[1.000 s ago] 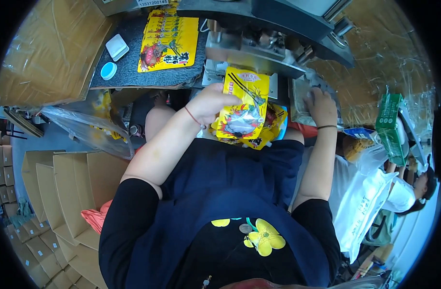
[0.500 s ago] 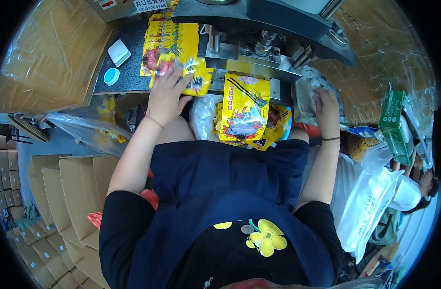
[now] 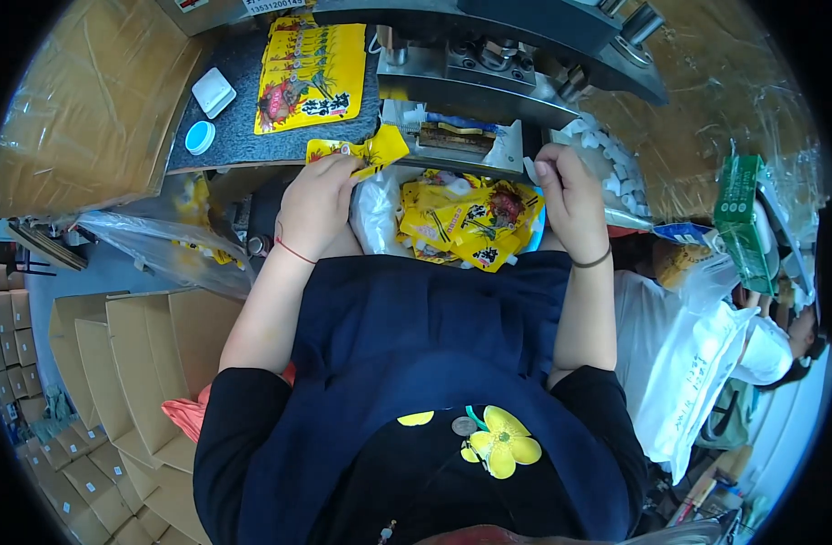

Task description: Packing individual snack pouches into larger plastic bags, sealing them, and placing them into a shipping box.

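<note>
At the front edge of the dark grey textured mat (image 3: 252, 109), the left hand (image 3: 314, 204) is gripping a small yellow printed foil pouch (image 3: 366, 153), its fingers curled together and clamped on the pouch's lower edge. The pouch is lying tilted, partly over the mat's edge and just below a neat stack of larger yellow printed pouches (image 3: 312, 77) that is resting flat on the mat. A white square lidded box (image 3: 213, 92) and a round blue-rimmed cap (image 3: 199, 137) are sitting on the left part of the mat, near each other but apart.

The right hand (image 3: 569, 195) is hovering to the right, beside a heap of small white pellets (image 3: 607, 159); its fingertips are pinched together near the top, though whether they are holding anything cannot be told. Between the two hands, a pile of filled yellow pouches (image 3: 470, 222) is lying in a clear plastic bag (image 3: 375, 213) on the person's lap, over a dark blue apron (image 3: 416, 336). A grey metal machine (image 3: 489, 54) is standing behind the pile. Flat brown cardboard boxes (image 3: 125, 345) are stacked to the left.
</note>
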The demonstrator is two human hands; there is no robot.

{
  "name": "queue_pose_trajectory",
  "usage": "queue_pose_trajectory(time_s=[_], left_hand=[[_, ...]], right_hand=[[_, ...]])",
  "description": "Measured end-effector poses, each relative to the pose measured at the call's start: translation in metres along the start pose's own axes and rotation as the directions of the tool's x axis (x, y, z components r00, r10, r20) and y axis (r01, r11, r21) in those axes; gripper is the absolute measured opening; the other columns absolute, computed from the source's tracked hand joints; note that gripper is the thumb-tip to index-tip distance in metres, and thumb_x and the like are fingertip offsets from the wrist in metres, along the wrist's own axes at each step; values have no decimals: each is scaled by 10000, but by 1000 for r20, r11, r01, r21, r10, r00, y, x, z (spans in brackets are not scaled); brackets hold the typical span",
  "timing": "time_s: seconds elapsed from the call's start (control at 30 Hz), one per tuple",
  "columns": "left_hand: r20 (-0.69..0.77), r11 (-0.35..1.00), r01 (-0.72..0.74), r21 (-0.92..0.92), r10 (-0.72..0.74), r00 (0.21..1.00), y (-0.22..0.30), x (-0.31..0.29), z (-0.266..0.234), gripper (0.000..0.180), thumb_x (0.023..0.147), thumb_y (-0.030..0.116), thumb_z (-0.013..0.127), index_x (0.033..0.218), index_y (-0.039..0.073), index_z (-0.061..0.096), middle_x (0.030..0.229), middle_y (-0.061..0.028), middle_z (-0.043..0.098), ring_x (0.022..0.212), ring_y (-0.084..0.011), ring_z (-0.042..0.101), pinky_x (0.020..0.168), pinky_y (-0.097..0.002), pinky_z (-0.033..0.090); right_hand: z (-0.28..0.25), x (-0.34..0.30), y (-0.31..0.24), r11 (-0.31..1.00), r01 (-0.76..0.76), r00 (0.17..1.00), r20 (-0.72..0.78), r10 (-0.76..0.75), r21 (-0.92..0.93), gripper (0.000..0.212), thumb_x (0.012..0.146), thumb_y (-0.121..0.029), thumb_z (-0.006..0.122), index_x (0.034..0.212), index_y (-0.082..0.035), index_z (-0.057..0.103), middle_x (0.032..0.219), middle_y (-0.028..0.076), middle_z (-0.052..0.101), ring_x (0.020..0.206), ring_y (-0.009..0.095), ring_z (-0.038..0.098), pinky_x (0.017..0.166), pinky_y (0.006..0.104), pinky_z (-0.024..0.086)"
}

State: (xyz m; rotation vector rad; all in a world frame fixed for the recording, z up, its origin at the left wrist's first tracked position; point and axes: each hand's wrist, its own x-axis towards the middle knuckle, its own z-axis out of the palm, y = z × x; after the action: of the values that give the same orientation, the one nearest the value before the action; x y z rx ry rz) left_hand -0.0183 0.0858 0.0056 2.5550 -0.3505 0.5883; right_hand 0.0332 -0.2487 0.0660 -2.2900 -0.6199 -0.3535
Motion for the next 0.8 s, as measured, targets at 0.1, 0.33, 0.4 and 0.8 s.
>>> queue_pose_trajectory(time_s=[0.1, 0.33, 0.4, 0.8], left_hand=[[-12, 999, 35, -28, -35, 999, -1, -8, 4, 171, 909, 80, 617, 1062, 24, 667, 996, -154, 691, 949, -347, 656, 829, -381, 529], [227, 697, 381, -607, -308, 924, 52, -6, -8, 196, 1000, 145, 567, 1090, -5, 656, 986, -116, 711, 895, -201, 691, 787, -313, 525], [258, 560, 350, -751, -239, 936, 54, -11, 13, 204, 1005, 158, 584, 1011, -26, 673, 893, -68, 707, 831, -90, 641, 743, -267, 517], [635, 98, 633, -768, -22, 772, 99, -14, 43, 250, 980, 197, 647, 1071, -35, 677, 976, -66, 728, 882, -74, 647, 806, -250, 528]], right_hand=[[1, -5, -1, 1000, 12, 998, 58, -12, 4, 127, 991, -138, 557, 1001, -22, 608, 858, 132, 622, 769, 271, 609, 706, 349, 484], [6, -4, -19, 980, 64, 985, 146, -92, 188, 164, 988, -164, 585, 985, -6, 629, 883, 99, 638, 778, 210, 601, 728, 310, 480], [1, -1, -28, 947, 8, 997, 71, -33, 322, 178, 984, -177, 613, 986, -1, 635, 911, 60, 655, 810, 141, 591, 739, 285, 477], [-5, -8, -17, 972, 8, 995, 94, -31, 236, 109, 935, -108, 663, 948, 0, 667, 856, 45, 642, 753, 92, 581, 688, 237, 464]])
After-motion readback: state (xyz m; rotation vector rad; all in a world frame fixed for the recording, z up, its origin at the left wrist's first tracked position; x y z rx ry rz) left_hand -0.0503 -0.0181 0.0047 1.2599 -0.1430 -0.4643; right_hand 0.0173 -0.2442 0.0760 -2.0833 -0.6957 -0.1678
